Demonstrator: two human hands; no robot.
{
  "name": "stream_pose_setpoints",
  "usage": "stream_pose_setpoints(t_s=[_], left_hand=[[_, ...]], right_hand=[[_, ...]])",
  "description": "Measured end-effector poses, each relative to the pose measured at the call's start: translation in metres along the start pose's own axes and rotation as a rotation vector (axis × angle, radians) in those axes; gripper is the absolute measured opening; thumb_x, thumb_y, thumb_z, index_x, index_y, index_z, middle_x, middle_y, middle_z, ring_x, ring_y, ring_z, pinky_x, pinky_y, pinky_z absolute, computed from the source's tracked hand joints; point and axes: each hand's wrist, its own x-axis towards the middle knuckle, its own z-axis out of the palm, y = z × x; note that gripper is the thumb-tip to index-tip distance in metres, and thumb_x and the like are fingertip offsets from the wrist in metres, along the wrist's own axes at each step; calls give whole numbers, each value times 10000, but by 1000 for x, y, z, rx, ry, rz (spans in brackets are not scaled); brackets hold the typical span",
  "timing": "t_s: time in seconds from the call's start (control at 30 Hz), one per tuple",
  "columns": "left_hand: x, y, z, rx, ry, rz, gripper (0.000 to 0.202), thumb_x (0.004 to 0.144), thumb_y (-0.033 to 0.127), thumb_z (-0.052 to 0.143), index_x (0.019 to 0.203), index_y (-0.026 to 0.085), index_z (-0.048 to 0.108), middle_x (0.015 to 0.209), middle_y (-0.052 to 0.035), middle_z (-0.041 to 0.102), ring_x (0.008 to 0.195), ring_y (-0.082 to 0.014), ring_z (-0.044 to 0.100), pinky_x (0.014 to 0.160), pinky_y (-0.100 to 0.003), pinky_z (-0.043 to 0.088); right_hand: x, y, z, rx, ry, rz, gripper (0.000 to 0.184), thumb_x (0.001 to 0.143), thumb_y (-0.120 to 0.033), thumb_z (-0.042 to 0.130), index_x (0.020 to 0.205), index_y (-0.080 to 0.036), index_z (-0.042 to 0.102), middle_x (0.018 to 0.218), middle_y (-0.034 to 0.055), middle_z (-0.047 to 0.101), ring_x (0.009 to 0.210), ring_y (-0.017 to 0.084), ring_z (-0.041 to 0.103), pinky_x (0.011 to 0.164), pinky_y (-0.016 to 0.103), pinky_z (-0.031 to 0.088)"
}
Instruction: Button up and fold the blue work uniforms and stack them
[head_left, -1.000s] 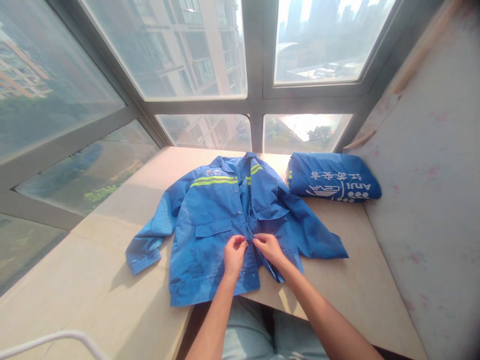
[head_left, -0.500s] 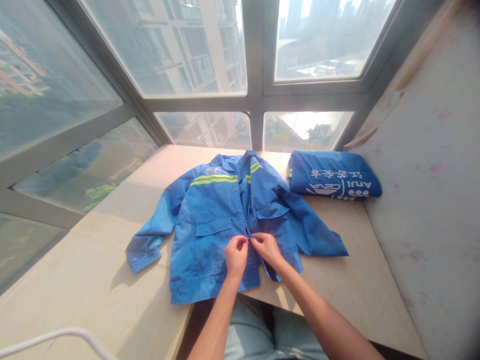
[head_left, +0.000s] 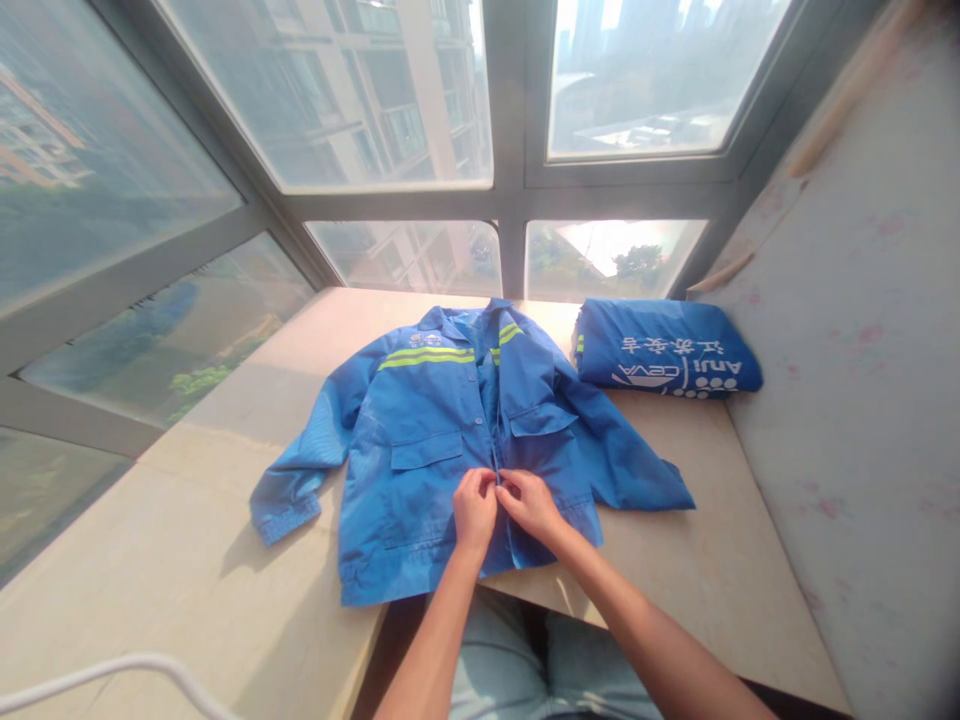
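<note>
Jacket [head_left: 446,410], blue, lying front up at the middle of the table [head_left: 202,500], with its collar at the far side and its hem at the near edge. The left hand [head_left: 475,512] and right hand [head_left: 529,503] meet at the front opening, below the pockets. Each is closed in a pinch, thumb against fingers, with the jacket's front edge between the fingertips; whether a button lies within the pinch cannot be told. The two sets of fingertips are just beside each other. Above them the opening is parted up to the collar, and buttons [head_left: 478,421] show along its left edge. A flap [head_left: 426,451] lies on the left panel and another [head_left: 544,420] on the right. Yellow-green stripes [head_left: 427,357] cross the chest. The left sleeve [head_left: 326,425] bends toward the near left; the right sleeve [head_left: 637,470] slants toward the near right. At the far right, a folded blue bundle [head_left: 645,320] with white lettering lies by the wall [head_left: 862,400]. A white cable [head_left: 112,665] curves at the near left. Windows [head_left: 630,90] stand beyond the table.
</note>
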Motion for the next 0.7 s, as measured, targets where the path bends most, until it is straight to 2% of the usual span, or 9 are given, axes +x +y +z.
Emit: stream_pose_setpoints(t_s=[0.1,0.2,0.3,0.5,0.7], left_hand=[[3,-6,-2,-52,-33,-50,131,778,204,584,834,213,702,844,-44,717,823,-206,666,818,-340,519],[7,-7,-4,-104,-64,-108,176,788,259,602,909,195,714,891,-61,741,838,-209,691,819,-340,536],[9,-5,-5,-134,-69,-156,199,776,341,649,867,177,717,850,-68,743,806,-219,694,783,-339,542],[10,-4,-4,-179,1,-224,205,727,339,673,817,156,693,785,-59,722,756,-210,681,740,-328,537],[4,-8,2,-235,64,-254,188,694,313,668,802,159,655,754,-34,698,736,-186,667,701,-288,525]], right_hand=[[-1,2,2,-12,2,-20,311,899,-210,535,1140,-165,726,1038,106,749,963,221,680,881,314,503],[-1,3,6,-27,24,-27,326,903,-158,500,1131,-175,732,1077,109,743,1002,220,680,910,314,500],[-2,3,8,-34,31,-50,322,903,-153,507,1130,-191,732,1062,98,747,987,213,683,897,303,504],[-5,1,5,23,40,-54,328,884,-143,524,1132,-193,733,1089,92,745,1010,212,685,919,309,506],[-4,-1,7,53,67,23,290,891,-180,533,1091,-201,742,1089,75,750,1019,213,694,932,312,503]])
